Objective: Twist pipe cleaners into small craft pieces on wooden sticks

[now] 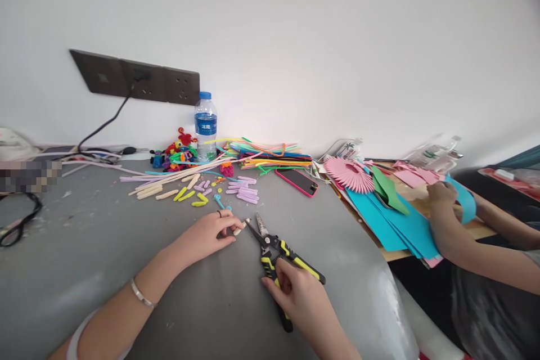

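My left hand (208, 234) pinches a short cream fuzzy stick, like a pipe cleaner piece (242, 227), just above the grey table (202, 298). Its far end is close to the blades of black-and-yellow cutters (270, 239); whether they touch I cannot tell. The cutters' jaws are spread, and my right hand (301, 292) is closed around their handles. Beyond my left hand lie a blue curled stick (219, 201), lime-green pieces (201, 198), lilac pieces (244, 189) and cream pieces (149, 191).
A water bottle (206, 129) stands by the wall beside small colourful fuzzy figures (179, 152). Bundled pipe cleaners (270, 154) and a phone (297, 182) lie to the right. Another person's hands (442, 197) handle paper near blue sheets (388, 225). A cable (105, 122) hangs from the wall socket (143, 79).
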The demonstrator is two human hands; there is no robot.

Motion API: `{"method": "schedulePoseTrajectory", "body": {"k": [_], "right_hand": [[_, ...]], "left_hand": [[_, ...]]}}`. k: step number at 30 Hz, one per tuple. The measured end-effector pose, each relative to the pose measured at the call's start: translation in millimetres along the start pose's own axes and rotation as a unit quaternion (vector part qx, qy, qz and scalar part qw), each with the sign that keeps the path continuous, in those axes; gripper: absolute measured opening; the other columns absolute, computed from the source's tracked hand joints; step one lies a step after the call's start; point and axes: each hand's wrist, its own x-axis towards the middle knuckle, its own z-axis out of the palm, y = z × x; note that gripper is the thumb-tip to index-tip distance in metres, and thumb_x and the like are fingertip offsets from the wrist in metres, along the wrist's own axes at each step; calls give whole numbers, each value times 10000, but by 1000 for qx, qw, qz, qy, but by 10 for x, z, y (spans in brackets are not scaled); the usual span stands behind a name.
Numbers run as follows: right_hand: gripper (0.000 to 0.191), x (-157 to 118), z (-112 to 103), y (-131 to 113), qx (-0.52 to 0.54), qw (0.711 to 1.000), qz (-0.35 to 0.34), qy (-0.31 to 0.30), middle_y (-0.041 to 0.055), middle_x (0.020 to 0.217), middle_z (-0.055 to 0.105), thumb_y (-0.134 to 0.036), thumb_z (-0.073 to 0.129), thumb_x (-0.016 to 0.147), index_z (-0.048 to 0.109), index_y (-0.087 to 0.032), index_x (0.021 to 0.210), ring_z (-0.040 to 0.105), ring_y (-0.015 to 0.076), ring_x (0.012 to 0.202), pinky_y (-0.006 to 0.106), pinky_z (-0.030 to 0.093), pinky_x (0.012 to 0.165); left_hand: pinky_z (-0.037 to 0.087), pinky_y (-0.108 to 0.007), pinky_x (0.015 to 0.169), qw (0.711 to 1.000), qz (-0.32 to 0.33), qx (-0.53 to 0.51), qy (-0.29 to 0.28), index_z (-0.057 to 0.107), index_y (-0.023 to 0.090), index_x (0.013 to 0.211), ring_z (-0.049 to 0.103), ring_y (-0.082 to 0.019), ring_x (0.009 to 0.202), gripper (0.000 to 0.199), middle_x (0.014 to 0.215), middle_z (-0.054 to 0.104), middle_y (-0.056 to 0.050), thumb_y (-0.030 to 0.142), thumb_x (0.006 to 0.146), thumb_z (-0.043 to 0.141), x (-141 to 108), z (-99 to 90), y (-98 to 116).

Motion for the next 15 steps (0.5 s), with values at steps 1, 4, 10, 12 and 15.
{"method": "schedulePoseTrajectory", "body": {"k": [1, 4, 10, 12, 15], "right_hand": [[343, 8, 2, 1, -1, 1000, -2, 2, -26, 575, 518, -338, 580, 847, 319, -225, 656, 501, 150, 571, 221, 285, 537], [332, 38, -22, -19, -16, 1000, -25, 3, -35, 578, 491, -288, 557, 840, 295, -218, 648, 459, 130, 555, 215, 275, 541], [314, 142, -116, -51, -51, 998, -47, -2, -45, 561, 444, -210, 555, 800, 298, -207, 619, 383, 112, 530, 223, 220, 529], [302, 199, -160, -34, -54, 997, -55, -4, -43, 563, 448, -205, 554, 797, 313, -206, 613, 385, 114, 538, 226, 216, 531], [289, 300, -251, 3, -63, 995, -80, -12, -40, 560, 441, -199, 542, 797, 324, -206, 607, 390, 119, 548, 232, 217, 539]], "left_hand": [[454, -232, 694, 1000, 7, 1, 4, 671, 234, 1054, 589, -113, 706, 218, 972, 601, -15, 164, 885, 553, 4, 9, 0], [453, -237, 723, 999, 25, 16, 28, 671, 238, 1040, 612, -125, 760, 200, 971, 620, -17, 194, 936, 505, 14, 35, 11], [460, -243, 723, 995, 40, 73, 58, 659, 221, 1011, 640, -143, 802, 212, 970, 651, -29, 161, 951, 465, 5, 95, 76], [467, -242, 707, 992, 44, 93, 72, 654, 215, 1010, 640, -146, 789, 216, 958, 655, -34, 156, 952, 454, 8, 126, 93], [483, -248, 701, 988, 40, 122, 90, 647, 207, 1017, 641, -153, 778, 227, 958, 658, -44, 147, 955, 438, 30, 173, 109]]}}
